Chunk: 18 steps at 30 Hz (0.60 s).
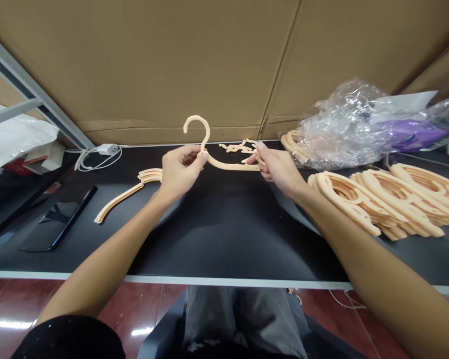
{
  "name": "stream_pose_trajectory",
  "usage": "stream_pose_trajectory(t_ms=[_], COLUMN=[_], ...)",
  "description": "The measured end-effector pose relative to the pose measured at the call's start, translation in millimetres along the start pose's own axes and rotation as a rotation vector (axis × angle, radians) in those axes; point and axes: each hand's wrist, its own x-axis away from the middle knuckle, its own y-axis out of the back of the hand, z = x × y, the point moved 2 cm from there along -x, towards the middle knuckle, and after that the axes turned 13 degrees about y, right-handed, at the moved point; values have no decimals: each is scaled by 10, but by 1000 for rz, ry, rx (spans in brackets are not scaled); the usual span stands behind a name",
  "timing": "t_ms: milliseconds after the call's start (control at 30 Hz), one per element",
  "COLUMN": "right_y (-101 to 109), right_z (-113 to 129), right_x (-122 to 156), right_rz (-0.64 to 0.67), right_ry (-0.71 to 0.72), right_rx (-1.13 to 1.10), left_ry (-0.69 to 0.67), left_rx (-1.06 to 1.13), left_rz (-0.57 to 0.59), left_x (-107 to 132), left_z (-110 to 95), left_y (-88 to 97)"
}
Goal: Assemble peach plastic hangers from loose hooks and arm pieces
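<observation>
A peach plastic clothes hanger point(228, 165) is held up in both hands above the black tabletop point(217, 234), its hook rising at the top and pointing toward the left. The left hand point(181, 172) grips it just below the hook, with the fingers point(179, 158) curled closed around the neck and the thumb pressing on the near side. The right hand point(279, 172) has the far end of the lower bar in a tight pinch between thumb and fingers point(260, 147), which hide that end from view. Holding near both ends looks like a sound way to keep this thin plastic steady, as neither hand is left bearing the whole piece.

Just beyond the right fingers, a lacy peach hanger part point(237, 147) lies close behind the held hanger; whether it is joined to it or separate cannot be told.

To the left of the held hanger lies a small stack of hangers point(149, 175), with one long arm point(117, 202) reaching out. To its right sits a much larger overlapping pile of peach hangers point(374, 204), and beyond that a crumpled clear plastic bag point(340, 129) with more hanger edges point(294, 147) at its corner. A corrugated cardboard box point(134, 65) stands behind the hanger, and a white charger point(107, 149) lies farther left.
</observation>
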Motion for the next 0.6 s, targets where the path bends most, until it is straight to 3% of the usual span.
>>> stream_pose_trajectory(t_ms=[100, 267, 333, 467, 533, 600], right_y=[-24, -40, -37, -46, -79, -134], right_z=[44, 11, -16, -8, 25, 72], right_x=[29, 43, 40, 47, 62, 82], right_rz=[19, 62, 45, 19, 45, 87], right_ry=[-3, 59, 82, 133, 136, 152], right_rx=[-5, 188, 208, 225, 190, 137], left_ry=[-5, -19, -94, -376, -488, -590], left_rx=[-25, -78, -160, -422, -543, -665], left_rz=[-31, -77, -153, -370, -300, -147], left_x=[0, -27, -45, 19, 123, 262], left_z=[8, 44, 47, -47, -131, -217], left_y=[8, 25, 59, 103, 38, -82])
